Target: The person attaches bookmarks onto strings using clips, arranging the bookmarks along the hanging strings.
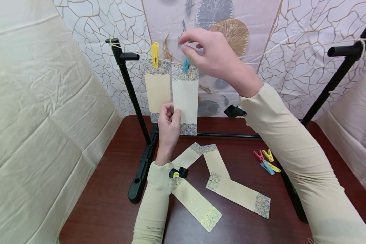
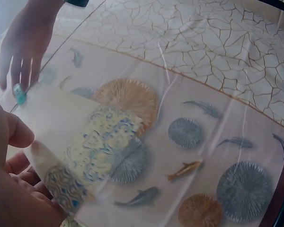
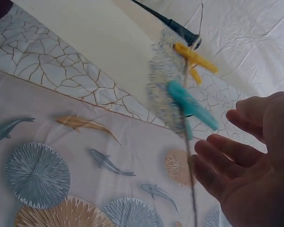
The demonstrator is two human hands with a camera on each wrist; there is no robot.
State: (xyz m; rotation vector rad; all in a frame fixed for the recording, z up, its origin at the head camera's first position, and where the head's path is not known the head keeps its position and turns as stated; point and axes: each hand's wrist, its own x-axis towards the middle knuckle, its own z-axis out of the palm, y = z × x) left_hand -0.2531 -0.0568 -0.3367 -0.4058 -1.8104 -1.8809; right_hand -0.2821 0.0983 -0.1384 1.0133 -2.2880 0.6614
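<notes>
A pale card (image 1: 187, 98) with patterned ends hangs from a string, clipped by a blue clothespin (image 1: 186, 65). My left hand (image 1: 169, 125) pinches this card at its left edge, low down, with the thumb (image 2: 20, 132) in front and fingers partly hidden behind. Just above the blue clothespin (image 3: 191, 105) is my right hand (image 1: 218, 56); its loosely bent fingers hold nothing and stand a little apart from the clothespin in the right wrist view. To the left, a second card (image 1: 157, 88) hangs under a yellow clothespin (image 1: 155, 55).
Several patterned cards (image 1: 198, 205) lie on the dark table (image 1: 103, 203). Several coloured clothespins (image 1: 266, 163) lie at the right, beside the black stand's foot. Black posts (image 1: 131, 91) hold the string at both sides. A patterned cloth (image 1: 94, 23) hangs behind.
</notes>
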